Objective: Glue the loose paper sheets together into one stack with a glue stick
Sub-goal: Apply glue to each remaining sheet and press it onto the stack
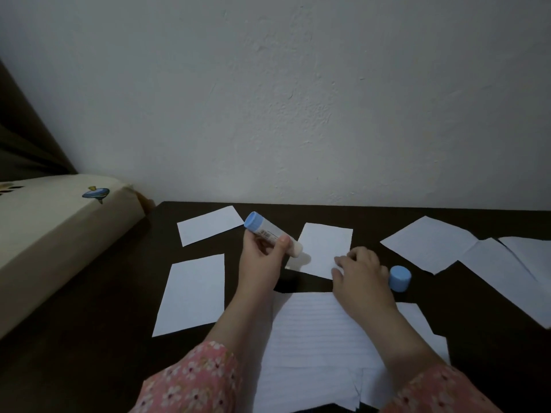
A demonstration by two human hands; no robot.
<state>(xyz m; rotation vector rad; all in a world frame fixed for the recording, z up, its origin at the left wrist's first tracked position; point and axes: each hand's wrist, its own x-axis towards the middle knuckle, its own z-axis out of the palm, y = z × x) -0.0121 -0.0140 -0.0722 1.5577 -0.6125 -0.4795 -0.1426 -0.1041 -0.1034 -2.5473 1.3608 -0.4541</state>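
My left hand (262, 251) grips an uncapped glue stick (269, 234) with a blue base, its pale glue tip tilted down at the left edge of a small white sheet (323, 244). My right hand (357, 271) rests on that sheet's near right corner, fingers bent and pressing it to the dark table (119, 308). The blue cap (400, 278) stands just right of my right hand. Two loose sheets lie to the left: one at the back (208, 225), one nearer (192, 295). A lined sheet (313, 338) lies under my forearms.
More white sheets (429, 242) overlap at the right (507, 272), reaching the frame edge. A cream box with a fish print (59, 222) borders the table's left side. A pale wall (298, 99) stands right behind the table.
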